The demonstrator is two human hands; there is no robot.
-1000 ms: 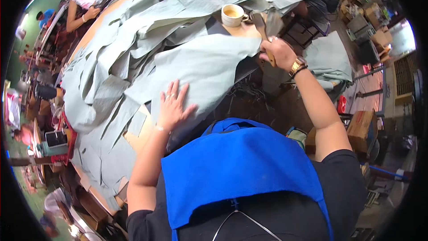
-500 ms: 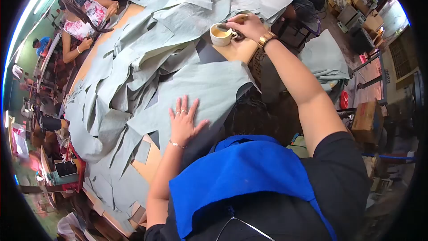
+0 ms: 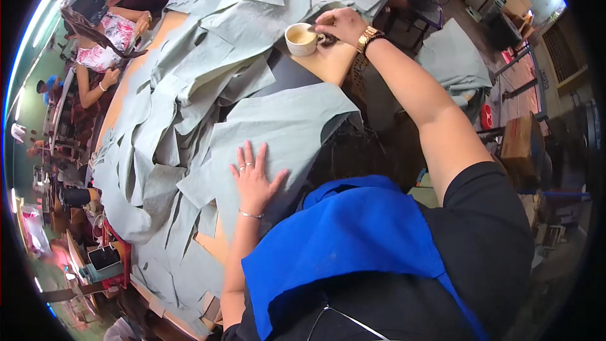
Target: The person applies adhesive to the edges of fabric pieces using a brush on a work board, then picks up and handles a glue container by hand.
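My left hand (image 3: 254, 177) lies flat, fingers spread, on a pale grey-green cut piece (image 3: 278, 117) that looks like cloth or thin leather. At the table corner stands a small white cup (image 3: 300, 47) with something yellowish inside. My right hand (image 3: 346, 27) is at the cup's right rim, its fingertips pinched together. Whatever they hold, if anything, is too small to make out. Beneath that hand, beside the cup, sits a small dark item (image 3: 326, 39) of unclear kind. A dark grey piece (image 3: 295, 74) shows between the cup and the pale piece.
Many overlapping grey-green pieces (image 3: 170, 101) are heaped across the tan table (image 3: 331, 69). Another person (image 3: 104, 44) sits across it at the upper left. A stack of similar pieces (image 3: 453, 63) hangs at the right. Cardboard boxes (image 3: 519, 148) stand on the right side.
The whole view has shifted slightly. My right hand stays by the cup, its fingers now pinched higher near the rim. My left hand remains flat on the pale piece.
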